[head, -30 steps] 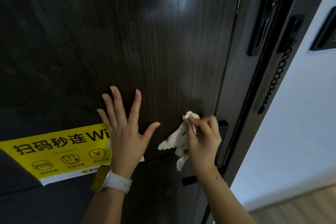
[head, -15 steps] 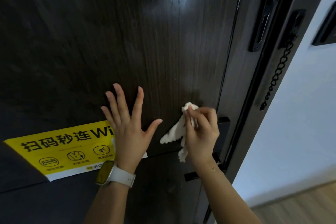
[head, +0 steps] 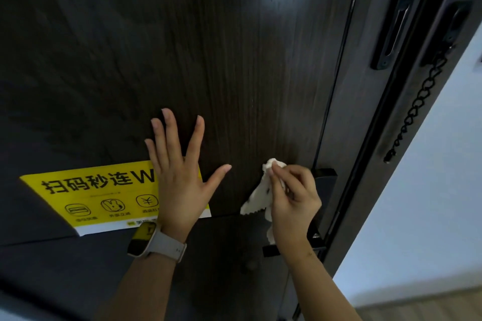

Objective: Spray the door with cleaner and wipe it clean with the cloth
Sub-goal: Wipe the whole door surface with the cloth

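The left hand (head: 180, 190), wearing a watch (head: 156, 243), is pressing flat with fingers spread on the dark door (head: 234, 60), overlapping the yellow sticker (head: 104, 195). At its 3 o'clock, the right hand (head: 294, 203) is pinching the white cloth (head: 257, 195) against the door beside the black handle (head: 323, 173). At 1 o'clock, a chain (head: 417, 107) is hanging.

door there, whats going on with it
A person is wiping the dark wooden door. Their right hand pinches a white cloth against the panel beside the black handle. The left hand lies flat on the door, fingers spread, partly over a yellow sticker. No spray bottle is in view.
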Available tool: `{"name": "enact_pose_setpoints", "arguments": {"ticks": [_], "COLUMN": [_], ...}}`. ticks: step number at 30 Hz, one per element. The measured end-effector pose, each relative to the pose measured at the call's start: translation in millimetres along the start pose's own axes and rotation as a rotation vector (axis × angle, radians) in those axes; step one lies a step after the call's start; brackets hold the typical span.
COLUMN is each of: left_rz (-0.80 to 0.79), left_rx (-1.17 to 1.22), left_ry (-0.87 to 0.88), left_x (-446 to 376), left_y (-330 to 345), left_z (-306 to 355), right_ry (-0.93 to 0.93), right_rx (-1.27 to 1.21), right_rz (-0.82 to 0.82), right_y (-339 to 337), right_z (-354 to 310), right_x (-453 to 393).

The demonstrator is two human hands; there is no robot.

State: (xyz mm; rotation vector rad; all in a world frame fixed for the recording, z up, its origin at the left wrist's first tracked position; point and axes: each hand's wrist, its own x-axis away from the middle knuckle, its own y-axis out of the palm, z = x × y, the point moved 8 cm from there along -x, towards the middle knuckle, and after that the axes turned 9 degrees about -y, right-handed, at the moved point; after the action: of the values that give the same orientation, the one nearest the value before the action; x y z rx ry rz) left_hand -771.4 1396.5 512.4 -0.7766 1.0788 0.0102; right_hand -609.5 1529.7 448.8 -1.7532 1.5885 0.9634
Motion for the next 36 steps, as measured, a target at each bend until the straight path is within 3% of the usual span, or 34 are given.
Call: {"name": "enact_pose_setpoints", "arguments": {"ticks": [6,14,21,26,29,36], "left_rz": [0.017,0.016,-0.079,-0.040,-0.037,-0.016], "left_rx": [-0.052,0.008,-0.058,-0.051,-0.051,-0.087], "left_ry": [-0.020,-0.106,0.099,0.174,0.205,0.218], "left_x": [2,46,50,50,51,51], "left_y": [-2,10,20,23,24,24], "left_z": [2,-36,-52,-58,-57,-57], "right_ry": [0.018,0.059,0.221,0.050,0.008,0.299], "right_rx": [-0.028,0.165,0.190,0.156,0.164,0.385], "right_rz": [-0.122,0.002,0.188,0.010,-0.025,0.474], "right_y": [9,-26,7,79,77,-7], "right_z": [12,24,23,-21,-19,43], "right_x": [20,26,74,108,109,81]}}
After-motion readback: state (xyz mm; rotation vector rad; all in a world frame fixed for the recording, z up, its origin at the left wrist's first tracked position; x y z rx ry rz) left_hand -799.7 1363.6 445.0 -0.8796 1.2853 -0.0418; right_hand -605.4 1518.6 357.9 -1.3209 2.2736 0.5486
